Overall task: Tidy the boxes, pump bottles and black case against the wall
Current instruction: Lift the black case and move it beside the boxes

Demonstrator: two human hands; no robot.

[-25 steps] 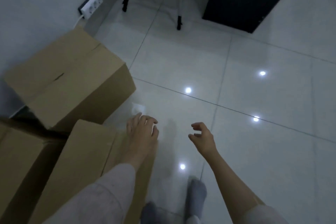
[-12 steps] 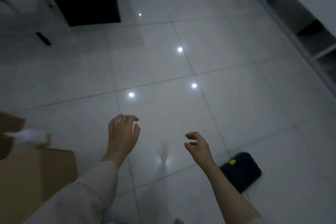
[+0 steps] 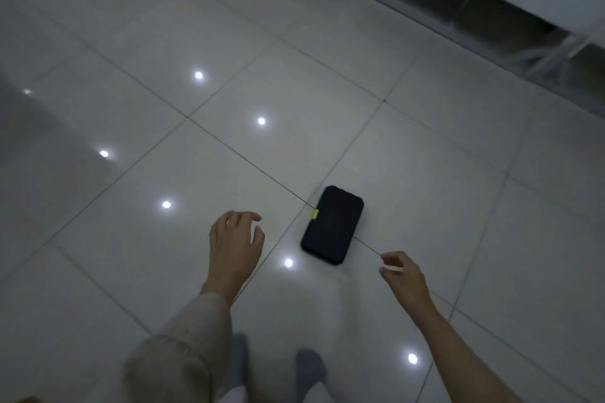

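You are reaching for the black case [image 3: 332, 225].
It is lying untouched on the floor [image 3: 425, 157] between your hands, left hand [image 3: 236, 240] and right hand [image 3: 404, 275], both loose and empty.

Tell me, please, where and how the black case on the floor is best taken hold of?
Probably across its two long edges near the middle, from above. The black case lies flat on the tiled floor, so only the top and thin sides are exposed, and the green tab looks too small to hold. The right hand, nearest and empty, seems the natural choice.
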